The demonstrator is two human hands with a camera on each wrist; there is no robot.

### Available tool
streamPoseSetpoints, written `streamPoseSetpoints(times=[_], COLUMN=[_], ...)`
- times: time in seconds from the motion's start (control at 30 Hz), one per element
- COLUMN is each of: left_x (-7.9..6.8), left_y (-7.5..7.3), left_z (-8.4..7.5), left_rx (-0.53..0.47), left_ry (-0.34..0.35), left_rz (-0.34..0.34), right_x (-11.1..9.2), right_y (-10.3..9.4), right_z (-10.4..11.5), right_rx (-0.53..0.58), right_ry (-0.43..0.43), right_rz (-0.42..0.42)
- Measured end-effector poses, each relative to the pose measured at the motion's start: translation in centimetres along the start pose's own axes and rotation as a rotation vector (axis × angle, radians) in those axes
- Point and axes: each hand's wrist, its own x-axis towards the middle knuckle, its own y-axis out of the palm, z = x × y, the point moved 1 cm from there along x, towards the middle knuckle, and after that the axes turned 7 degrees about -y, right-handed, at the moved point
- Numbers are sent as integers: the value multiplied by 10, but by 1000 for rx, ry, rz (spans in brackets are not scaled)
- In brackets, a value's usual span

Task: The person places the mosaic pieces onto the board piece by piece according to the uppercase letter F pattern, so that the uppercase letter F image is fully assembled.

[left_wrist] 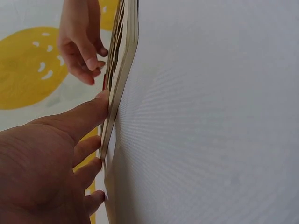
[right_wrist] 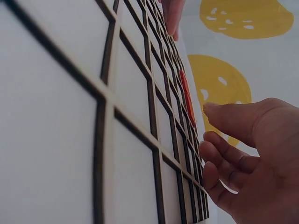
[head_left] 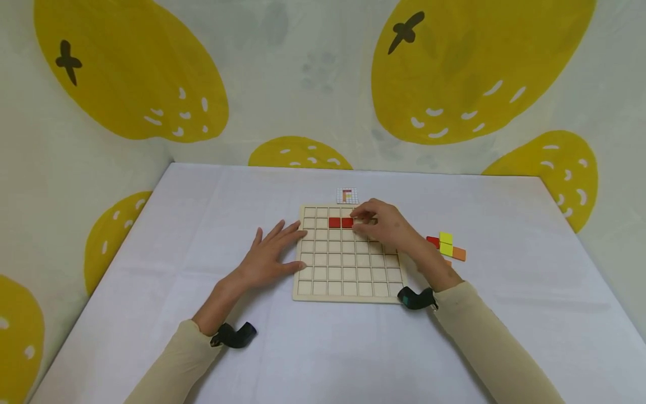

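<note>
A square wooden grid board (head_left: 348, 289) lies on the table. Two red square tiles (head_left: 335, 223) sit side by side in its second row from the far edge. My left hand (head_left: 267, 255), fingers spread, rests its fingertips and thumb along the board's left edge; in the left wrist view its thumb (left_wrist: 88, 114) touches the rim. Just right of the red tiles hovers my right hand (head_left: 386, 224), its fingers loosely bent. In the right wrist view thumb and fingertips are apart, near the red tiles (right_wrist: 187, 95), and no tile shows between them.
Behind the board lies a small pattern card (head_left: 347, 196) with coloured squares. Loose yellow tiles (head_left: 446, 238), an orange tile (head_left: 459, 254) and a red tile (head_left: 432, 242) lie right of the board, partly behind the right forearm. A fruit-patterned cloth backdrop (head_left: 303, 84) stands beyond the table.
</note>
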Motion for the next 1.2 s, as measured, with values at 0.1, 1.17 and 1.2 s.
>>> streamPoseSetpoints(times=[0.1, 1.17, 1.2], left_x=[0, 0, 1], left_y=[0, 2, 2], left_z=[0, 0, 0], left_rx=[3, 14, 15], left_ry=[-1, -7, -9], left_rz=[-2, 2, 2], right_x=[-5, -51, -52], right_y=[-4, -38, -38], right_z=[1, -22, -22], right_rx=[1, -101, -105], right_ry=[3, 32, 32], right_rz=[-17, -104, -106])
